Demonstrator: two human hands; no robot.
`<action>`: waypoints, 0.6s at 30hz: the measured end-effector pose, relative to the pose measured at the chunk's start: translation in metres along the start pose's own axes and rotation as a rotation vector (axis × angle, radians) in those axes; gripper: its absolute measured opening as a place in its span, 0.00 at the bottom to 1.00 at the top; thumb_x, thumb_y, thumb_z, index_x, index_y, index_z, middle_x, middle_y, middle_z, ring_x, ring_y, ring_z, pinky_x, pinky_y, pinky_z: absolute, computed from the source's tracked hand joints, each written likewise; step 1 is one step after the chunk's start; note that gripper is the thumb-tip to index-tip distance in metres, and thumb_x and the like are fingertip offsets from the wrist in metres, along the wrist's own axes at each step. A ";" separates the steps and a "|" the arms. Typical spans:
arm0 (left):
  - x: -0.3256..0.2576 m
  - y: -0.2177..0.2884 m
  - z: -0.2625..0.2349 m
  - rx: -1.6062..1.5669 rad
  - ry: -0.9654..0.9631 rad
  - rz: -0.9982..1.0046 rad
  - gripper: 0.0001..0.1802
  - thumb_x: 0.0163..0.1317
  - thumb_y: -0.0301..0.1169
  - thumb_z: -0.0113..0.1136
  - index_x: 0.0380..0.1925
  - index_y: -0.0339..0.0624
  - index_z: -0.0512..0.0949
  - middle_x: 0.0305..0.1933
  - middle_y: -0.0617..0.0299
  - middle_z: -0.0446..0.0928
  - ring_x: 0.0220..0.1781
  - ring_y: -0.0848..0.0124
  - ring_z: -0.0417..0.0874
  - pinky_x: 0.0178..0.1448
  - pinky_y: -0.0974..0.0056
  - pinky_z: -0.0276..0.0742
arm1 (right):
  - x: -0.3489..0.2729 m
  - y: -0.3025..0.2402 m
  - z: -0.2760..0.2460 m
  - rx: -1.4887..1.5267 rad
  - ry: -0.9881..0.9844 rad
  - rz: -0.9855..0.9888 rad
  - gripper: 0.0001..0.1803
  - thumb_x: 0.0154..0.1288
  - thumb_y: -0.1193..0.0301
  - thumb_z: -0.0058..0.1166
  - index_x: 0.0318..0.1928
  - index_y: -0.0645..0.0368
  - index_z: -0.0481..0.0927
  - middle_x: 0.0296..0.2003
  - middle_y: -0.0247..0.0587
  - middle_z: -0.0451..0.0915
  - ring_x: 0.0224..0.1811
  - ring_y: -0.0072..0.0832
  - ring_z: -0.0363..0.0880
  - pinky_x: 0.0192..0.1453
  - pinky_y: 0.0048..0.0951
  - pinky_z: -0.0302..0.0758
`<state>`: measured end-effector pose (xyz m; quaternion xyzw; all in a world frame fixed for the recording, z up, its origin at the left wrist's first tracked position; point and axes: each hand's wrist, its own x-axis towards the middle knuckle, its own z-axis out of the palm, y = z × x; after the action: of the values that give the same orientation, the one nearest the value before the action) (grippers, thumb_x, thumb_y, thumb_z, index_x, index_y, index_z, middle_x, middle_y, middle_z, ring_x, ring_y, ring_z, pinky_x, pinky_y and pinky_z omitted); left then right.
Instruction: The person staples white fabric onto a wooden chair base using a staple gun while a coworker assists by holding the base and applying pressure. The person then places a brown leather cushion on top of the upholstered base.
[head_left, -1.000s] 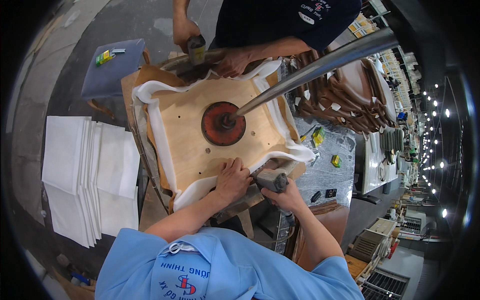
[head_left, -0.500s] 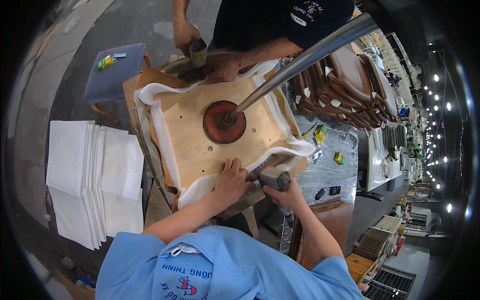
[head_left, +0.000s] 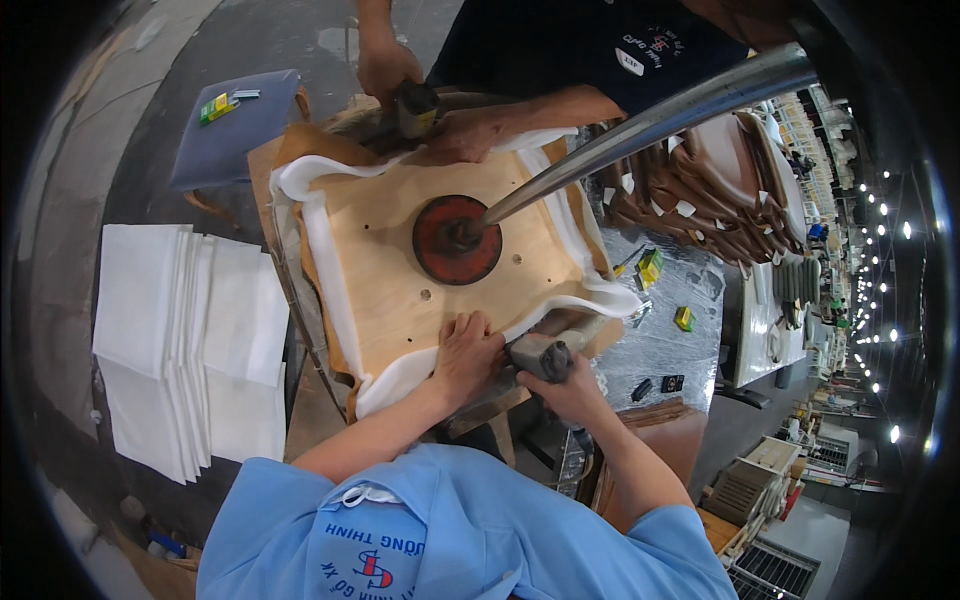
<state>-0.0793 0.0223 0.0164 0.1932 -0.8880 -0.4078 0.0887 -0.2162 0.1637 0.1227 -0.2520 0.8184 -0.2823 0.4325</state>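
Note:
A square wooden seat panel (head_left: 385,255) lies underside up, with white padding (head_left: 325,280) along its edges and a brown cover (head_left: 318,143) around that. A round red-and-black disc (head_left: 435,255) at the foot of a metal pole presses on its middle. My left hand (head_left: 468,358) is curled over the near edge, its fingers bent onto the wood. In my right hand (head_left: 578,392) is a grey staple gun (head_left: 542,357), its head close to my left hand at that edge. What lies under the gun's nose is hidden.
Opposite me a co-worker's hand (head_left: 388,72) grips another staple gun (head_left: 416,108) at the far edge. White padding sheets (head_left: 150,330) are stacked left, near a blue-grey padded seat (head_left: 225,145). Brown covers (head_left: 700,190) pile up right, above a plastic-wrapped table (head_left: 665,345) with small yellow-green boxes (head_left: 684,318).
My right hand has brought the staple gun slightly left and turned it, closer to my left hand. The left hand stays on the near edge. The whole view has shifted slightly.

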 end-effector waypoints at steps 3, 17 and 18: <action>0.000 0.006 -0.017 0.010 0.062 0.063 0.10 0.60 0.32 0.71 0.41 0.45 0.83 0.49 0.54 0.74 0.56 0.53 0.74 0.59 0.48 0.68 | 0.000 0.005 0.002 -0.023 0.028 -0.024 0.34 0.64 0.68 0.75 0.70 0.58 0.80 0.45 0.43 0.88 0.43 0.27 0.85 0.50 0.33 0.81; -0.027 0.001 0.006 0.055 0.158 0.017 0.14 0.58 0.38 0.76 0.38 0.44 0.85 0.46 0.56 0.76 0.54 0.53 0.75 0.58 0.47 0.68 | -0.039 0.020 0.015 0.271 0.084 0.065 0.34 0.67 0.73 0.72 0.73 0.57 0.78 0.40 0.32 0.85 0.28 0.16 0.77 0.32 0.24 0.77; -0.024 0.000 0.007 0.073 0.125 -0.006 0.13 0.58 0.39 0.75 0.37 0.44 0.85 0.46 0.57 0.76 0.54 0.53 0.75 0.58 0.47 0.68 | -0.037 0.017 0.014 0.284 0.076 0.053 0.34 0.66 0.73 0.73 0.73 0.57 0.78 0.40 0.32 0.85 0.28 0.16 0.77 0.32 0.24 0.76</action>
<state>-0.0594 0.0366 0.0118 0.2239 -0.8944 -0.3626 0.1358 -0.1883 0.1970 0.1256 -0.1554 0.7925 -0.3930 0.4397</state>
